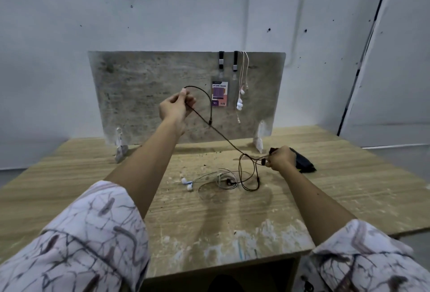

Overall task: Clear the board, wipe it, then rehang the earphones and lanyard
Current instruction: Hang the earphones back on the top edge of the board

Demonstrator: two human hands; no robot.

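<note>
While left hand (176,107) pinches black earphone cable (223,137) raised before board (149,96), right hand (280,158) closed on its earbud end over table (325,187).

Board at the table's far edge, cords before it.

The board (151,91) stands upright along the far edge of the table (349,187), against the wall (162,12). A lanyard (220,91) and earphones (240,96) hang side by side over its upper right part, earphones to the right. Before the board, near the table's middle, lies a second set of earphones (189,184) with another cord (250,175) just right of it; a cloth (304,163) lies further right.
</note>
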